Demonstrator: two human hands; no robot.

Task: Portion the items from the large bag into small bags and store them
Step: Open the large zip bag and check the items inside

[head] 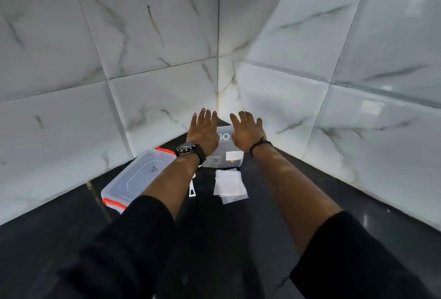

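Item 1 — large bag (226, 148): a flat grey pouch that lay on the black countertop (298, 193), pushed into the corner where two marble-look tiled walls (152, 43) met. Its face carried large pale lettering of which only "iO" could be read (the start was hidden by a hand); the small lines of print below were too fine to make out. A white label patch (234, 155) sat near its lower right corner.

Item 2 — small bags (229, 185): a loose stack of clear plastic sachets that lay on the counter just in front of the large bag, slightly fanned.

Item 3 — storage box (136, 179): a translucent lidded plastic case with orange-red latches at both ends, which lay to the left against the wall. A small dark handwritten mark on the lid was not legible.

Item 4 — a small white strip-like object (192, 189) that lay between the box and the sachets, partly hidden by the left forearm; its nature could not be told.

Left hand (202, 131): palm down, fingers straight and close together, over the large bag's left edge; a black wristwatch (189, 150) was on its wrist.

Right hand (245, 131): palm down, fingers straight and slightly spread, over the bag's right side; a black cord bracelet (260, 144) was on its wrist. Both arms wore black sleeves pushed up the forearm. Whether either palm pressed on the bag could not be told.
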